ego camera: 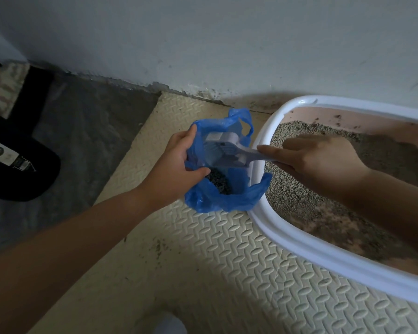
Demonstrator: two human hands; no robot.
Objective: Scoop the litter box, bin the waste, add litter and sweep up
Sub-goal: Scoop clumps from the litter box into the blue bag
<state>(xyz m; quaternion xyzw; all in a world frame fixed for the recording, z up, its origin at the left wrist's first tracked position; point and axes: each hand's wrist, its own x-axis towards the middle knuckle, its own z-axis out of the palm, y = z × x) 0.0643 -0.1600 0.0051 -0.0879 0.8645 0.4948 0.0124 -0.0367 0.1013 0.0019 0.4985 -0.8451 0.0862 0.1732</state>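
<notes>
Left grip (177,162) pinches blue bag (227,201) rim; right grip (321,157) clasps scoop (227,147) handle. Label (3,154) at 9 o'clock unreadable.

Two bare hands: one left hand (179,162), one right hand (316,157). One blue plastic bag (227,201), with one dark heap of clumps (219,183) inside it. One pale scoop (227,153), single-handled. One litter box (299,244), white-rimmed and pink-walled, with one bed of grey litter (295,196). Two pieces of cream embossed matting: one large mat (227,273) beneath bag and box, one small blurred piece (10,88) at the far left edge. One black object (22,184) on the grey floor (82,131) at left, with one white label (1,154) on it. One pale wall (203,44) behind everything
</notes>
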